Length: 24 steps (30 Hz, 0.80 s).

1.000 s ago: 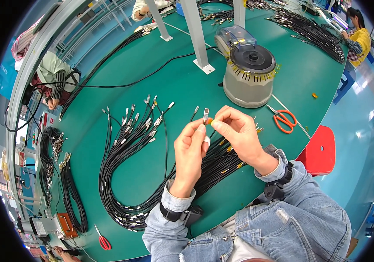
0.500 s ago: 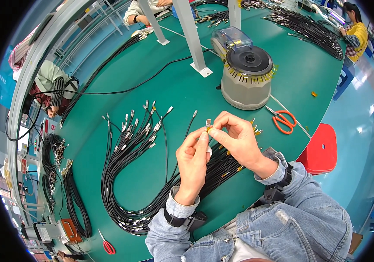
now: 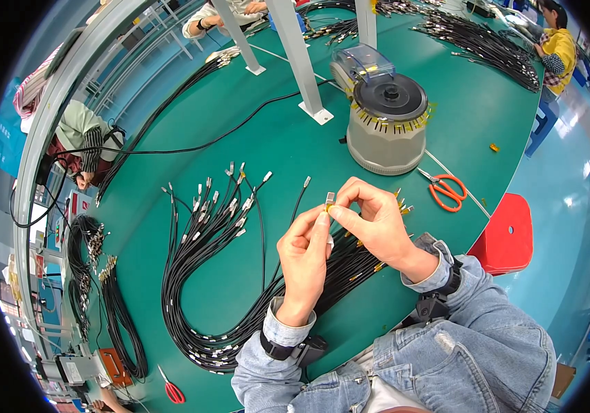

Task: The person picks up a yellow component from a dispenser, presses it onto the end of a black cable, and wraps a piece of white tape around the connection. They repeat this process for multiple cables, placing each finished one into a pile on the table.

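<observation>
Both hands meet above the green table, pinching a cable's end at its silver metal connector (image 3: 330,197). A bit of amber tape (image 3: 328,207) shows at the connector's base, between the fingertips. My left hand (image 3: 303,260) grips it from below, thumb and index finger pressed together. On the other side, my right hand (image 3: 376,221) closes thumb and index finger on the same spot. The cable behind the connector is hidden by my hands. Under and beside them lies a curved bundle of black cables (image 3: 179,296) with silver ends; several ends right of my hands carry amber tape.
A round tape dispenser (image 3: 385,141) with amber strips around its rim stands beyond my hands. Orange-handled scissors (image 3: 448,193) lie to its right, red scissors (image 3: 174,392) at the near left. A metal post (image 3: 296,65) rises from the table. A red stool (image 3: 509,234) stands right. Co-workers sit around.
My hands stay pinched on the connector, which has turned slightly and shifted a little. The whole view has moved slightly; the things on the table lie as before.
</observation>
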### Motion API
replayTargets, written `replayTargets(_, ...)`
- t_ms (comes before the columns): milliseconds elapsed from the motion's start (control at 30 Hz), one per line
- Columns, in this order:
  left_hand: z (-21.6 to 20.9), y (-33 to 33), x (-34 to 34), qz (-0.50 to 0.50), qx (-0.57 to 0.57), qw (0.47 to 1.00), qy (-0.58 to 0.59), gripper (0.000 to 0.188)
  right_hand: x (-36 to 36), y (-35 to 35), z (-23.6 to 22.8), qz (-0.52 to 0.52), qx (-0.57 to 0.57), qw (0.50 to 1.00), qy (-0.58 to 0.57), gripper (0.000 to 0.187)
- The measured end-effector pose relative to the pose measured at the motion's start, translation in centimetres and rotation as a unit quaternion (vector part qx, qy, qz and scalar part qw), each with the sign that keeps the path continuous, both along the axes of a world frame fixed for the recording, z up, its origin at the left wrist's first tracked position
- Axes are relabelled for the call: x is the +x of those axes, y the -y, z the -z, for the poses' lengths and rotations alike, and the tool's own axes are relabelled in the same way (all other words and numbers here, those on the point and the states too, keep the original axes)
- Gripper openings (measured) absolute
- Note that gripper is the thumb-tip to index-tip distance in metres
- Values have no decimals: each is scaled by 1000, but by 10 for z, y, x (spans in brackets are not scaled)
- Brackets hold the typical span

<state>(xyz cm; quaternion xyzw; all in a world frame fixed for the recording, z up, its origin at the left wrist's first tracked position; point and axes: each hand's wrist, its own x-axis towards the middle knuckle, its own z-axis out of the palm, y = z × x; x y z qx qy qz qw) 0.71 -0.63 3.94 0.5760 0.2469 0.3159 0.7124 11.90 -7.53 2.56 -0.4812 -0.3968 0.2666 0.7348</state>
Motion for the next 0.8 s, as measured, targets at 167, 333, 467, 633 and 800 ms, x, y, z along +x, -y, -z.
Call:
replayTargets(167,0,0,-1,1,1,1000,-2,17,-1,0,-2,-1,4,1000,-1,5)
replayTargets(333,-1,1,0,-3,-8,1000,0,17,-1,1,-2,3,10,1000,6,5)
replayTargets(467,-1,0,0,-4,-11,1000,-1,17,-2,1,-3,14,20,999,34,5)
replayTargets(633,-1,0,0,4,-11,1000,-4,18,0,1,-2,25,19,999,39,5)
replayTargets(800,-3,1,-1,0,-5,1000,-8,19,0,1,-5,22,14,999,38,5)
